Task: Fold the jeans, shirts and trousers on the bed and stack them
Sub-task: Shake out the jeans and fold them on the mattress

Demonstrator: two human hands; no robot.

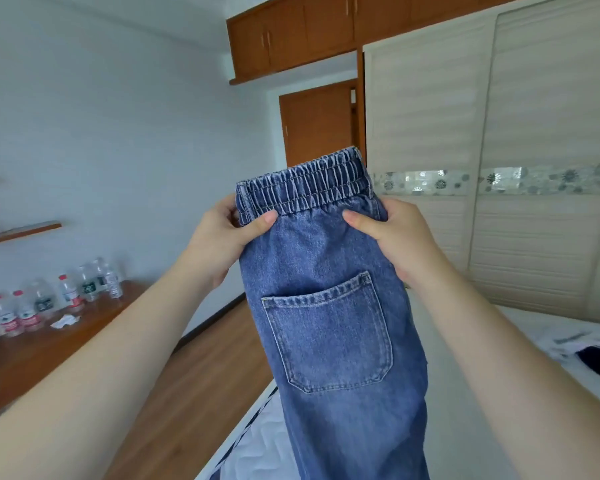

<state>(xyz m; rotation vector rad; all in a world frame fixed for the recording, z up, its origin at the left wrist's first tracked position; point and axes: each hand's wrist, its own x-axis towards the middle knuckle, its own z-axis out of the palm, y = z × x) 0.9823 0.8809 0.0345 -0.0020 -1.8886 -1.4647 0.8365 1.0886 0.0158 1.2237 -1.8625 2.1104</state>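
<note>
1. Bedroom with pale walls: a wardrobe (499,140) stands behind the bed (465,393), and a wooden side counter (49,351) runs along the left.
2. Jeans (329,323) hang above the bed edge, halved lengthwise, back pocket facing the camera. The left hand (222,237) and right hand (399,237) each pinch the fabric just below the elastic waistband.
3. Risk: uneven pinches may let the layers slide apart, or the hanging legs may twist when lowered.
4. Containers: water bottles (42,303) stand on the counter; their contents cannot be told.
</note>
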